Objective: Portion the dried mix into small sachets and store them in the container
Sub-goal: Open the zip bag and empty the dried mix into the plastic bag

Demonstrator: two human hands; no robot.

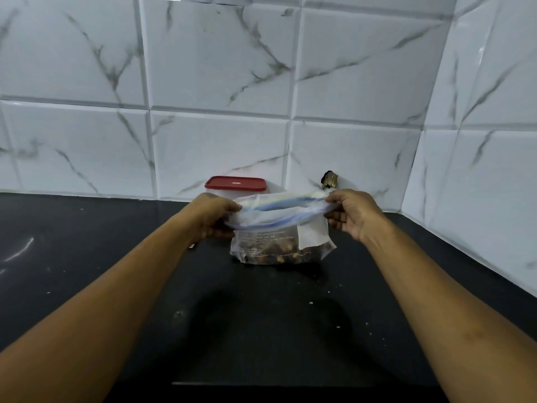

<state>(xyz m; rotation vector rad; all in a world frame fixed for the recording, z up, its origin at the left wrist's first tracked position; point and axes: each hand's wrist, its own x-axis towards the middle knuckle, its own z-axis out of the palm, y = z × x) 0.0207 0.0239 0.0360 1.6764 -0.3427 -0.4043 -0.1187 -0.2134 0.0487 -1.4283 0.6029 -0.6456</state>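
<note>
At mid-bench, towards the far wall, a clear zip bag (279, 228) stands upright with its base apparently resting on the black bench (87, 271). The dried mix (279, 254), brown with pale pieces, lies in the bottom of the bag. The near face carries print on the left and a white label (312, 232) on the right.

The left hand (212, 216) pinches the bag's top left corner, fingers curled round the film. The right hand (353, 213) pinches the top right corner likewise. The blue zip strip is stretched between them, and the mouth appears slightly parted in the middle.

The container (235, 184), with its red lid on, stands just behind the bag against the tiled wall (218, 68). Its body is mostly hidden by the bag and the left hand.

A small brown mark (329, 179) shows on the wall to the right of the container; its nature cannot be told. Pale crumbs (311, 302) are scattered on the bench nearer than the bag.
</note>
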